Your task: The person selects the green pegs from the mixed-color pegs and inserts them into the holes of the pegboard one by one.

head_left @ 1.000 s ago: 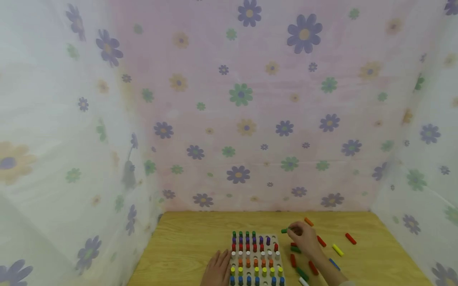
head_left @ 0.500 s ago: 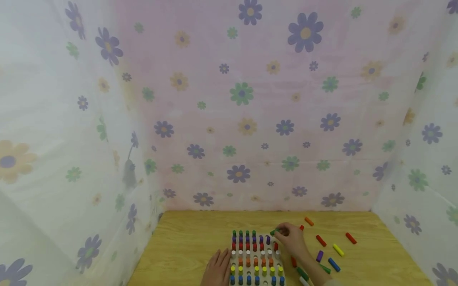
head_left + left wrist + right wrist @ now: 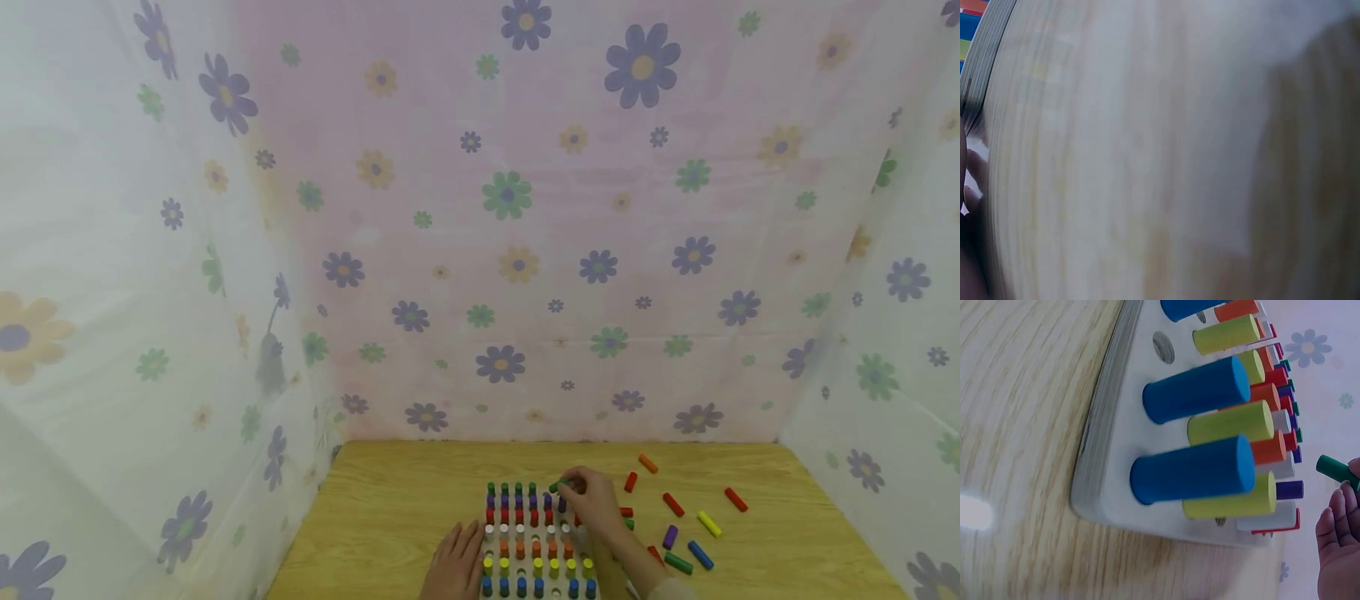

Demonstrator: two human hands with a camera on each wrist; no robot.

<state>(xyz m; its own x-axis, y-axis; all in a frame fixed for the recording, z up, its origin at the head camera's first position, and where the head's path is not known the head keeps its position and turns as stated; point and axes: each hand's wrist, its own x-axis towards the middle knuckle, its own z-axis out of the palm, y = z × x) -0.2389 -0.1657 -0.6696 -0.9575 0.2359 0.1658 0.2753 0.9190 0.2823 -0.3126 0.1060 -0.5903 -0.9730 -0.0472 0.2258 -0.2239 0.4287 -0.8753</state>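
Right grip [image 3: 592, 500] pinches green peg [image 3: 557, 487] over pegboard [image 3: 536, 542] — left grip [image 3: 453, 568] flat, fingers straight.

the green peg [image 3: 556, 487] is a short round stick of dark green colour, pinched at one end by the fingers of the right hand [image 3: 591, 502]. it lies almost flat in the air, over the far right part of the white peg board [image 3: 576, 502].

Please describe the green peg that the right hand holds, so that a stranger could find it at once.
On the wooden table stands a white pegboard. Over its far right corner, the right hand pinches a green peg. Unlike its neighbours, it is in no hole and not lying loose.
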